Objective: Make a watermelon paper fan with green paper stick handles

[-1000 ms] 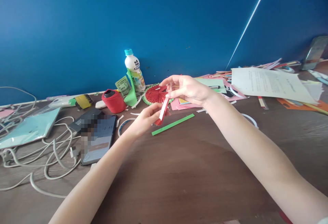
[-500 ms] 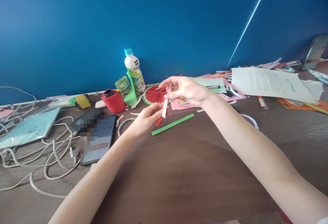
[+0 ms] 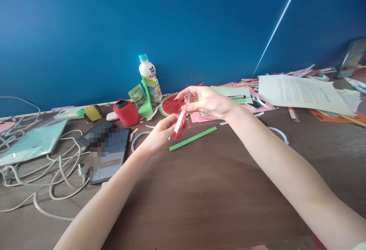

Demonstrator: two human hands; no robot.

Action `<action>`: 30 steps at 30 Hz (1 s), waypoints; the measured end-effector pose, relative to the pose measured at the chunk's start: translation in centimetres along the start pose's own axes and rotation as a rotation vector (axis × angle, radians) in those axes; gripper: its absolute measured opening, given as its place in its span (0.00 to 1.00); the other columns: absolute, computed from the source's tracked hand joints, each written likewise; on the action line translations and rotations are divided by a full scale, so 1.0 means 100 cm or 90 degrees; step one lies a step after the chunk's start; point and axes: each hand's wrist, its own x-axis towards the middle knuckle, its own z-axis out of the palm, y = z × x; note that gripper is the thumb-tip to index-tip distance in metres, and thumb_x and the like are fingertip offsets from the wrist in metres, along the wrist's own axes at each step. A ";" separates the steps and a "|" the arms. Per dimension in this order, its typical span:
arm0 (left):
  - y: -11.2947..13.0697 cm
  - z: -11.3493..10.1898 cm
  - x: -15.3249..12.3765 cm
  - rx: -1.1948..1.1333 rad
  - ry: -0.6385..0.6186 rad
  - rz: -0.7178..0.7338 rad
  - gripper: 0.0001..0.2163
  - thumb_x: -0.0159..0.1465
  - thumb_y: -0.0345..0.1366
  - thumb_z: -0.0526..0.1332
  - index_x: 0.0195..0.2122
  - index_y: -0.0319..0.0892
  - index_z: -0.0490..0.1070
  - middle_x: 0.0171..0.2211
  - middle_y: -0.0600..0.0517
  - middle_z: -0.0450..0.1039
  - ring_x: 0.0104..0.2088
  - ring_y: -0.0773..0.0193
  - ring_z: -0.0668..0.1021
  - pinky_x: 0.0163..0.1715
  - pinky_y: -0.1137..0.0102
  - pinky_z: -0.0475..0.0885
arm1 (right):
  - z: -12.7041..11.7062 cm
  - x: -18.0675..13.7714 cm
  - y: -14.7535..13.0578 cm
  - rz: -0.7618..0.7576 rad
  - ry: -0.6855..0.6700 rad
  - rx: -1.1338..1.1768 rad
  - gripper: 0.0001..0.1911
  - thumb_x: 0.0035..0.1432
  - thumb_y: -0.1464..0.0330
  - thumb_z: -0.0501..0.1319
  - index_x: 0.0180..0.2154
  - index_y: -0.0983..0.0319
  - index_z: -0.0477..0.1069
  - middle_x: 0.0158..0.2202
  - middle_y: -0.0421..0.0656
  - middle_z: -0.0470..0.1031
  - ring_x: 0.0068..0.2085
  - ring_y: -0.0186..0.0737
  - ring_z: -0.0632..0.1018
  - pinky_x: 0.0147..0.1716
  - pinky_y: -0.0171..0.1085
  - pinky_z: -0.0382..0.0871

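Observation:
Low over the table, my left hand is closed on a piece of folded red paper, whose pleated end shows below the fingers. A narrow white strip lies along the red paper, its upper end pinched between the thumb and fingers of my right hand. Whether the strip is stuck to the paper I cannot tell. Just behind the hands lies a round pleated red rosette with a green rim, partly covered by my right fingers. A flat green paper strip rests on the table in front.
Left of the hands stand a white bottle and a red roll. A phone and tangled white cables lie further left. Printed paper, a pen and paper scraps are at the right, along the blue wall.
The white strip has tilted, its lower end shifting left toward my left fingers. More of the red paper shows beside it. Both hands have stayed nearly in place.

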 end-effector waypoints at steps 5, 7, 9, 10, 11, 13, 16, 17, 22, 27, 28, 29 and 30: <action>0.001 -0.001 0.000 0.022 -0.002 0.010 0.15 0.62 0.46 0.52 0.40 0.39 0.68 0.39 0.48 0.71 0.33 0.66 0.69 0.31 0.73 0.62 | -0.001 -0.001 -0.002 0.030 0.013 -0.051 0.15 0.47 0.71 0.65 0.39 0.64 0.69 0.28 0.39 0.67 0.29 0.32 0.70 0.30 0.35 0.66; 0.000 -0.002 0.000 0.038 -0.002 0.009 0.15 0.62 0.46 0.52 0.39 0.39 0.68 0.37 0.48 0.71 0.33 0.66 0.69 0.31 0.73 0.62 | -0.002 -0.001 -0.003 0.040 0.026 -0.101 0.16 0.47 0.69 0.66 0.39 0.64 0.69 0.29 0.40 0.67 0.31 0.33 0.70 0.30 0.35 0.65; 0.000 -0.003 0.000 0.058 -0.001 0.007 0.15 0.62 0.46 0.52 0.39 0.39 0.68 0.36 0.48 0.71 0.32 0.66 0.69 0.31 0.73 0.62 | -0.004 -0.001 -0.003 0.050 0.038 -0.147 0.17 0.45 0.67 0.67 0.39 0.63 0.68 0.29 0.40 0.67 0.31 0.34 0.70 0.29 0.35 0.64; 0.000 -0.003 0.000 0.067 0.000 0.006 0.15 0.62 0.46 0.51 0.38 0.39 0.68 0.36 0.48 0.71 0.32 0.66 0.69 0.30 0.73 0.62 | -0.004 0.000 -0.003 0.053 0.041 -0.165 0.18 0.45 0.67 0.67 0.39 0.62 0.68 0.29 0.40 0.67 0.31 0.35 0.69 0.28 0.35 0.64; 0.000 -0.003 0.000 0.074 0.000 0.005 0.15 0.63 0.45 0.51 0.38 0.39 0.68 0.36 0.49 0.71 0.32 0.66 0.68 0.30 0.73 0.63 | -0.005 0.000 -0.002 0.055 0.044 -0.176 0.19 0.44 0.66 0.68 0.39 0.62 0.68 0.29 0.40 0.67 0.31 0.35 0.69 0.28 0.35 0.63; 0.000 -0.003 0.000 0.089 0.000 0.006 0.15 0.63 0.45 0.51 0.38 0.39 0.68 0.35 0.49 0.71 0.32 0.67 0.68 0.30 0.73 0.63 | -0.006 0.000 -0.002 0.061 0.045 -0.186 0.21 0.42 0.66 0.69 0.39 0.61 0.66 0.29 0.39 0.66 0.31 0.35 0.69 0.27 0.34 0.62; -0.001 -0.003 0.000 0.104 0.002 0.013 0.14 0.63 0.44 0.50 0.36 0.39 0.69 0.34 0.49 0.70 0.32 0.67 0.68 0.30 0.73 0.63 | -0.006 0.000 0.000 0.075 0.042 -0.189 0.22 0.42 0.65 0.69 0.40 0.60 0.65 0.30 0.40 0.67 0.32 0.36 0.70 0.28 0.35 0.63; -0.002 -0.003 0.000 0.103 0.003 0.014 0.14 0.63 0.44 0.50 0.36 0.39 0.69 0.35 0.49 0.70 0.32 0.67 0.68 0.30 0.73 0.63 | -0.006 0.000 0.000 0.077 0.041 -0.196 0.22 0.42 0.64 0.68 0.40 0.60 0.64 0.31 0.40 0.68 0.32 0.37 0.70 0.29 0.36 0.63; -0.004 -0.002 0.001 0.067 0.006 0.009 0.13 0.63 0.44 0.51 0.36 0.39 0.67 0.34 0.49 0.70 0.31 0.67 0.69 0.31 0.73 0.63 | -0.009 -0.001 0.003 0.067 0.074 -0.275 0.24 0.42 0.61 0.68 0.41 0.60 0.63 0.38 0.44 0.69 0.38 0.40 0.71 0.33 0.39 0.65; 0.000 0.001 0.000 0.053 0.028 0.007 0.13 0.63 0.44 0.51 0.35 0.39 0.66 0.31 0.51 0.68 0.28 0.69 0.67 0.29 0.73 0.62 | -0.011 -0.001 0.003 0.013 0.089 -0.329 0.21 0.43 0.60 0.66 0.39 0.60 0.66 0.44 0.46 0.66 0.40 0.41 0.70 0.35 0.40 0.65; 0.001 0.001 0.000 0.051 0.038 0.005 0.13 0.62 0.44 0.52 0.35 0.39 0.66 0.30 0.52 0.68 0.28 0.69 0.67 0.28 0.73 0.62 | -0.011 -0.001 0.002 -0.011 0.085 -0.341 0.19 0.44 0.59 0.66 0.38 0.61 0.67 0.43 0.46 0.66 0.39 0.41 0.70 0.35 0.40 0.65; 0.001 0.002 0.000 0.048 0.047 0.003 0.13 0.62 0.44 0.52 0.35 0.39 0.66 0.30 0.52 0.68 0.27 0.69 0.67 0.27 0.74 0.62 | -0.010 -0.001 0.001 -0.038 0.082 -0.354 0.17 0.45 0.59 0.65 0.36 0.61 0.68 0.43 0.45 0.66 0.38 0.40 0.70 0.35 0.40 0.65; 0.002 0.002 0.000 0.045 0.054 0.001 0.13 0.62 0.45 0.52 0.35 0.39 0.66 0.29 0.52 0.68 0.27 0.69 0.66 0.27 0.74 0.61 | -0.010 -0.001 0.000 -0.066 0.077 -0.369 0.15 0.46 0.60 0.65 0.35 0.61 0.70 0.42 0.45 0.66 0.38 0.39 0.70 0.35 0.40 0.65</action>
